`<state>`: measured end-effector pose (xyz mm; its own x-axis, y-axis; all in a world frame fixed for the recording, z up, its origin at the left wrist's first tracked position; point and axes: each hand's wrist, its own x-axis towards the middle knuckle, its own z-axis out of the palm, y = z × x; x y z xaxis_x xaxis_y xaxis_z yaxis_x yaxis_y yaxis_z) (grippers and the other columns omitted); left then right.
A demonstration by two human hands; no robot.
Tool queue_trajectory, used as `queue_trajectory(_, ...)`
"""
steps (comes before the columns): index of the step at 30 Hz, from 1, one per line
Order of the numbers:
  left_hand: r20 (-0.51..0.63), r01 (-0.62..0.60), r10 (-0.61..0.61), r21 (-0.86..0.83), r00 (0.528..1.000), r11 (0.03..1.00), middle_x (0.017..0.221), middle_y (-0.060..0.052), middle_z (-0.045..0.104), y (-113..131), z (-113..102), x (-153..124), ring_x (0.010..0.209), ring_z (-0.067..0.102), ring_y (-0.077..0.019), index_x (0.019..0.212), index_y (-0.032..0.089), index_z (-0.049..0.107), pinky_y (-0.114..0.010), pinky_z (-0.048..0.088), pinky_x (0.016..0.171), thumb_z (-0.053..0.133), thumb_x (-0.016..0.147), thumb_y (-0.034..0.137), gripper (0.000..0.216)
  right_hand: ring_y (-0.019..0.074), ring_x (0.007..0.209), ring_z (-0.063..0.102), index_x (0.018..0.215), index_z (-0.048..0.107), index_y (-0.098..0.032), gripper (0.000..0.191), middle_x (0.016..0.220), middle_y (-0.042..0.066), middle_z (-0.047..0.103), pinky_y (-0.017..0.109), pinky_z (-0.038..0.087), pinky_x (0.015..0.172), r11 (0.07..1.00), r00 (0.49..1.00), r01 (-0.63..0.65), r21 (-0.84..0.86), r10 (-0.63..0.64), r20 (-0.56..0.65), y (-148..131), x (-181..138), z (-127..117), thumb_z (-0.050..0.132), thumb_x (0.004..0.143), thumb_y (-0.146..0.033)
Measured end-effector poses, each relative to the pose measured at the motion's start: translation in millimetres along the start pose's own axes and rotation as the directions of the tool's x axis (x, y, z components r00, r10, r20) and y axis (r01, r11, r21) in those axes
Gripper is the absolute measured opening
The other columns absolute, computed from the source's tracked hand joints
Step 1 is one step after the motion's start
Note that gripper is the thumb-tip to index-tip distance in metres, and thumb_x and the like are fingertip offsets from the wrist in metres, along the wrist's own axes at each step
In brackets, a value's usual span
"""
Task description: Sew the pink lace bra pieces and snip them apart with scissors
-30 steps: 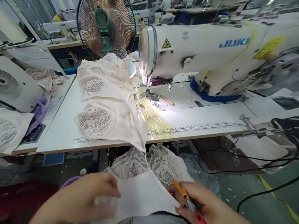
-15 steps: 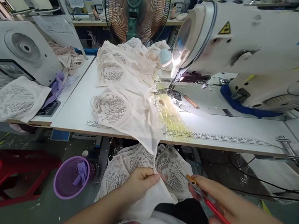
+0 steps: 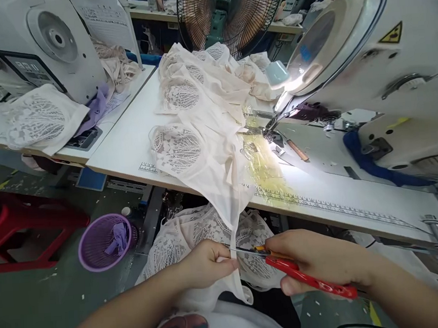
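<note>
Between the fingertips of my left hand (image 3: pixel 206 263) a narrow white strip of a bra (image 3: pixel 220 183) is pinched below the table edge. My right hand (image 3: pixel 313 252) grips red-handled scissors (image 3: pixel 307 277). Their blades point left and reach across the white strip beside my left fingers. An orange part shows near the scissors' pivot. The bra, with lace cups, hangs from the sewing table down toward my lap. More white lace pieces (image 3: pixel 165 259) lie over my lap, beneath my hands.
A lit sewing machine (image 3: pixel 364 61) stands at the right, another machine (image 3: pixel 48 45) at the left. A fan (image 3: pixel 232 14) is behind the garment pile (image 3: pixel 184 87). A purple basket (image 3: pixel 95 263) and red stool (image 3: pixel 52 233) stand on the floor. A wooden-handled tool (image 3: pixel 298 150) lies near the needle.
My right hand has brought the scissors up and leftward, so their blades now cross the white strip. My left hand keeps its pinch. The view has shifted slightly.
</note>
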<state>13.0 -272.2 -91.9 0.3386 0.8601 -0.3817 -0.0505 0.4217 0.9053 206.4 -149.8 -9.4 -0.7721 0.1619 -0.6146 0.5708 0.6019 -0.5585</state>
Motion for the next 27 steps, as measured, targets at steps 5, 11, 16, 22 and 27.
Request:
queue_trajectory(5, 0.027, 0.008, -0.008, -0.005, 1.0, 1.0, 0.055, 0.002, 0.048, -2, -6, -3, 0.053, 0.041, -0.0102, 0.061, 0.013, 0.059, -0.022, 0.032, 0.051, 0.056, 0.071, 0.038, 0.027, 0.0136, 0.053, 0.04, 0.066, 0.038, -0.022, 0.041, 0.063, -0.002, 0.045, 0.024, 0.029, 0.048, 1.0, 1.0, -0.02, 0.014, 0.02, 0.01, -3, 2, -4, 0.059, 0.071, -0.057)
queue_trajectory(11, 0.025, -0.004, 0.004, 0.015, 1.0, 1.0, 0.053, 0.003, 0.043, -3, -6, -3, 0.052, 0.039, -0.0096, 0.056, 0.014, 0.054, -0.021, 0.031, 0.05, 0.056, 0.072, 0.042, 0.033, 0.0127, 0.052, 0.038, 0.064, 0.04, -0.022, 0.04, 0.058, -0.003, 0.043, 0.023, 0.028, 0.046, 0.996, 0.999, -0.048, 0.073, 0.048, 0.011, -1, 3, -2, 0.064, 0.068, -0.054)
queue_trajectory(16, -0.021, -0.051, 0.053, 0.074, 0.998, 0.996, 0.052, 0.002, 0.044, 9, -8, -8, 0.052, 0.039, -0.0093, 0.055, 0.013, 0.055, -0.021, 0.03, 0.048, 0.056, 0.074, 0.047, 0.039, 0.0111, 0.051, 0.035, 0.059, 0.039, -0.021, 0.047, 0.054, -0.005, 0.041, 0.023, 0.026, 0.046, 0.969, 0.993, -0.055, 0.241, 0.078, -0.086, 8, 1, 12, 0.069, 0.064, -0.056)
queue_trajectory(22, 0.012, -0.406, 0.424, 0.313, 0.906, 0.859, 0.071, -0.006, 0.066, 39, -1, -6, 0.064, 0.058, -0.0153, 0.079, 0.014, 0.067, -0.025, 0.044, 0.061, 0.046, 0.088, 0.033, 0.03, 0.017, 0.067, 0.048, 0.081, 0.053, -0.018, 0.054, 0.078, 0.004, 0.055, 0.028, 0.039, 0.058, 0.664, 0.847, 0.389, 0.639, 0.015, -0.531, 14, 10, 52, 0.049, 0.074, -0.072)
queue_trajectory(27, 0.152, -0.633, 0.665, 0.514, 0.731, 0.578, 0.064, -0.002, 0.057, 43, 9, 15, 0.055, 0.052, -0.0123, 0.098, 0.019, 0.067, -0.022, 0.04, 0.052, 0.046, 0.089, 0.023, 0.023, 0.0151, 0.064, 0.048, 0.078, 0.05, -0.02, 0.035, 0.07, -0.002, 0.048, 0.028, 0.041, 0.059, 0.267, 0.822, 0.543, 0.796, 0.025, -0.569, 2, 20, 81, 0.066, 0.072, -0.052)
